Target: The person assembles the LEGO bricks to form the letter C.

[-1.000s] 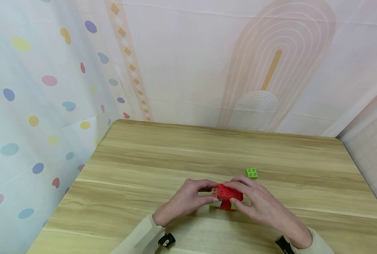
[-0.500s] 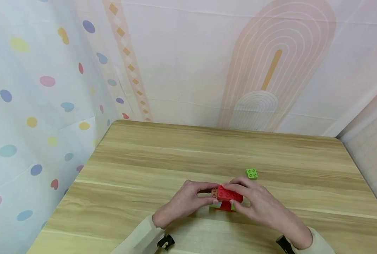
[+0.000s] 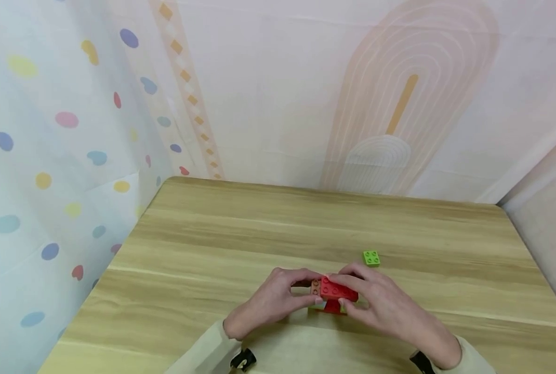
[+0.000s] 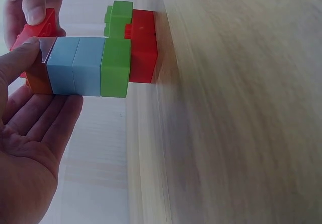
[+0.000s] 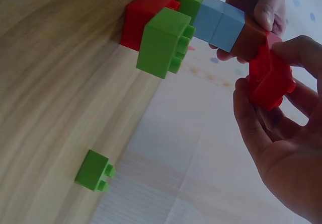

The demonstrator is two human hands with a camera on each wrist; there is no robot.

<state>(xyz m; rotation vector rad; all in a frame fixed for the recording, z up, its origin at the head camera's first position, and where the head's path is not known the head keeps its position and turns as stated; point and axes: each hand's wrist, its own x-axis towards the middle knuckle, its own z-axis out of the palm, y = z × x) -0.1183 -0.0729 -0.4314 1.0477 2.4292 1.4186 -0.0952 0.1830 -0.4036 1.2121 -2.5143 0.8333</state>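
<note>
A tower of toy building blocks stands on the table. At its bottom is a red base brick (image 4: 144,45), bearing one green brick (image 4: 115,68) and, beside it, a second green brick (image 5: 163,42). Two light blue bricks (image 4: 75,65) rise from the first, topped by an orange-brown brick (image 5: 249,38). My left hand (image 3: 278,296) pinches that orange-brown brick between thumb and fingers. With fingers and thumb, my right hand (image 3: 381,301) grips a red brick (image 3: 339,289) at the tower's top. This red brick overlaps part of the orange-brown one and juts out to the right.
A loose green brick (image 3: 371,258) lies on the wooden table (image 3: 240,218) just beyond my right hand. Behind the table hangs a patterned cloth (image 3: 268,104), and another with coloured dots (image 3: 53,208) hangs on the left.
</note>
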